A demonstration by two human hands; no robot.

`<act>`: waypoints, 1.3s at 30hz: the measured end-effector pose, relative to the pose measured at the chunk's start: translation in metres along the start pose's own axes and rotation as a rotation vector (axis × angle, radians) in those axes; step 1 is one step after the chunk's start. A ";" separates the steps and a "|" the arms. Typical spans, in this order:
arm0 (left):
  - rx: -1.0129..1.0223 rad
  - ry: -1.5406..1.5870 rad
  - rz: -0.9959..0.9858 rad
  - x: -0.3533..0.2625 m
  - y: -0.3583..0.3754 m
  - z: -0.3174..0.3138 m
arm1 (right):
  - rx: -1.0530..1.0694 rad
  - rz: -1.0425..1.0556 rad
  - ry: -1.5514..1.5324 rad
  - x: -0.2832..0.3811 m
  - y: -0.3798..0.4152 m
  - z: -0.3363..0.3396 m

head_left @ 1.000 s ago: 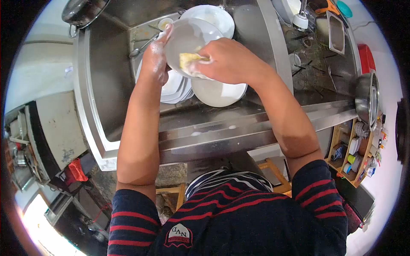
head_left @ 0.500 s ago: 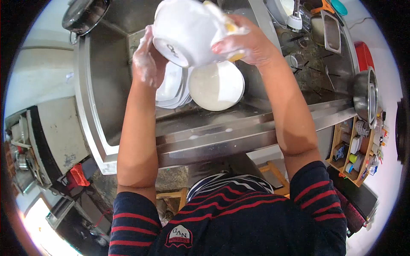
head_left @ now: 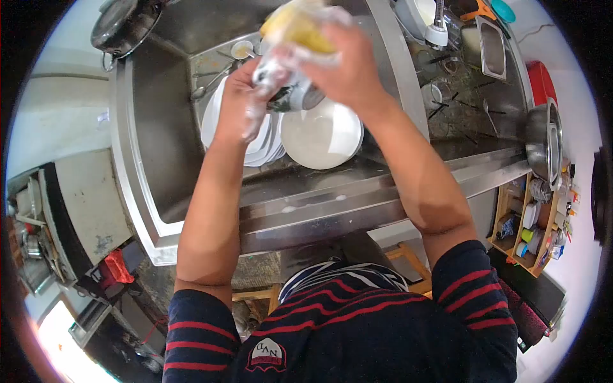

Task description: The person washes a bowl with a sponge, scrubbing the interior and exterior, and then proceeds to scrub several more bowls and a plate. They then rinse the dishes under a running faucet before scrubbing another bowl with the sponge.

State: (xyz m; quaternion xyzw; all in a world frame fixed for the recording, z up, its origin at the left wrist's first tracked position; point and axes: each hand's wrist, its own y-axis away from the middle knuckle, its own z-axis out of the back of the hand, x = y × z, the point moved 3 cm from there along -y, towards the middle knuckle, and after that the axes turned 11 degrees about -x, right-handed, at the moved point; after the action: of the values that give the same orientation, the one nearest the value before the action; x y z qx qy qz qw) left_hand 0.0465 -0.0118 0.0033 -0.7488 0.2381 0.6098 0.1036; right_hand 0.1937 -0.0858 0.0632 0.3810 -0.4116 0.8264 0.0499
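Sponge, yellow and frothy, is pinched in my right hand at the upper middle of the frame. My left hand, a little left of it, is at a foamy thing, dark and grey in patches; suds and blur hide the fingertips, so I can't tell whether they clamp it. I hold both over the sink, probably so drips land inside. Just below, plates sit stacked beside a bowl, likely to save room.
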 end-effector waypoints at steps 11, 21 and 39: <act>0.107 -0.020 0.036 -0.004 0.005 -0.007 | -0.081 -0.196 -0.033 -0.033 -0.002 0.002; -0.021 0.183 0.007 0.005 -0.002 0.001 | -0.152 -0.010 -0.011 -0.022 0.004 0.003; -0.306 0.473 0.233 -0.013 -0.004 0.011 | 0.037 0.315 -0.160 0.010 0.018 -0.019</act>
State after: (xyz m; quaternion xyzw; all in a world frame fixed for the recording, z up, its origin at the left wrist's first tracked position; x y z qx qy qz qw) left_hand 0.0374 -0.0004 0.0128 -0.8445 0.2452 0.4551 -0.1396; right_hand 0.1688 -0.0861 0.0512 0.3774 -0.4535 0.7985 -0.1202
